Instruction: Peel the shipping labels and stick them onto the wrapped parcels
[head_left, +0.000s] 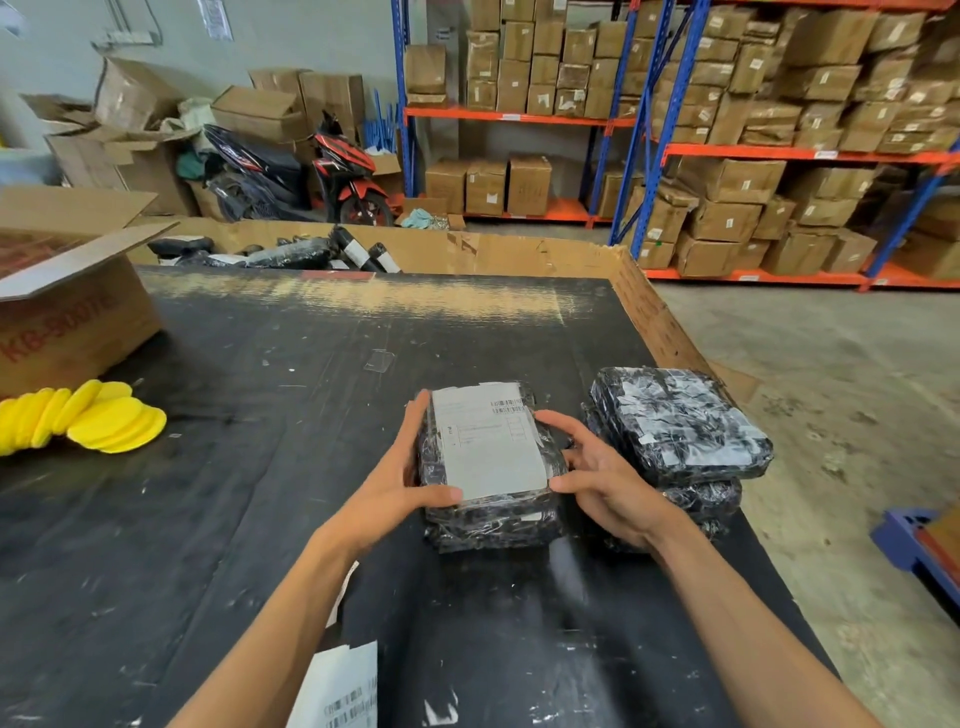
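- Left hand (400, 488) and right hand (605, 480) each grip a side of the black plastic-wrapped parcel (491, 512) bearing a white shipping label (488, 447).
- Stacked black wrapped parcels (680, 421) sit just right, near the edge of the black counter (234, 493); the left side is open.

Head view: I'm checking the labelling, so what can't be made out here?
- Label text on the held parcel: too small, blurred.
- Label sheets: cut off by the bottom edge.
- Lower parcels in the right stack: hidden by the top one and the right hand.
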